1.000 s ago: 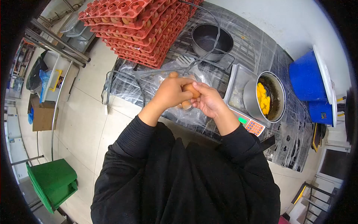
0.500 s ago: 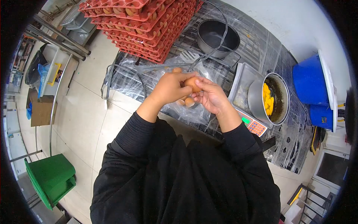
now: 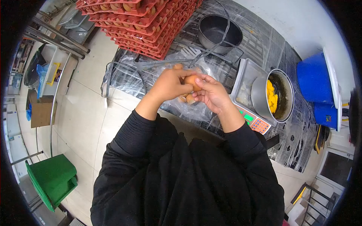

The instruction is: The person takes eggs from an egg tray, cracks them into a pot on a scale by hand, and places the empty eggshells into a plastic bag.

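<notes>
Between my two hands is a brown egg [image 3: 192,81], gripped from both sides; whether its shell is cracked I cannot tell. My left hand [image 3: 172,84] closes on it from the left, and my right hand [image 3: 212,92] pinches it from the right. Below and behind them, brown eggshells [image 3: 190,99] lie on a clear plastic bag [image 3: 200,113]. To the right, a metal pot [image 3: 260,98] holding several egg yolks [image 3: 271,96] sits tilted on a digital scale [image 3: 245,81] with a lit green display.
Red trays [image 3: 151,34] of eggs form a tall stack at the back left of the plastic-wrapped table [image 3: 260,41]. A dark empty pot [image 3: 220,32] stands at the back, with a grey cable across it. Blue tubs [image 3: 315,81] are at the right; a green bin [image 3: 52,179] is on the floor.
Both hands keep hold of the egg, with only a slight shift of the fingers. The whole view has moved a little.
</notes>
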Demonstrator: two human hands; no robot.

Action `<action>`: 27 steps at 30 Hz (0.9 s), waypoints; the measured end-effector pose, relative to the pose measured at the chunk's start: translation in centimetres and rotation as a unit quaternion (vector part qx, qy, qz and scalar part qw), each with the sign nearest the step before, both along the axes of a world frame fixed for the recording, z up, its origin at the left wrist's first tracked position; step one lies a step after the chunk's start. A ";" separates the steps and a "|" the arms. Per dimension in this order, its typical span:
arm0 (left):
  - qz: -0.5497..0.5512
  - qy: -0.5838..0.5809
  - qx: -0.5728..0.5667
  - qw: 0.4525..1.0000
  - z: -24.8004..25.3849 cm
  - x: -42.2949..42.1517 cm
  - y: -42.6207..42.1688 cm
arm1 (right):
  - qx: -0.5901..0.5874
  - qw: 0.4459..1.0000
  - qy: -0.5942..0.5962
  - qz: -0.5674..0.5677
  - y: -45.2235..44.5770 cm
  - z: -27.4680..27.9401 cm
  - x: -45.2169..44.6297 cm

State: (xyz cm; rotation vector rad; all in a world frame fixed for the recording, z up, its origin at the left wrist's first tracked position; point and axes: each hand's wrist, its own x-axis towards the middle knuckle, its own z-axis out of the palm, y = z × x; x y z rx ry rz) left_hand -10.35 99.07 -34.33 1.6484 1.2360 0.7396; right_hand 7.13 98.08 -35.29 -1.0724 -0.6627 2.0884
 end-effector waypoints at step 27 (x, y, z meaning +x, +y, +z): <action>-0.199 0.050 0.089 0.975 0.3 35.0 5.2 | 0.072 0.978 -0.040 -0.194 -2.2 0.9 31.6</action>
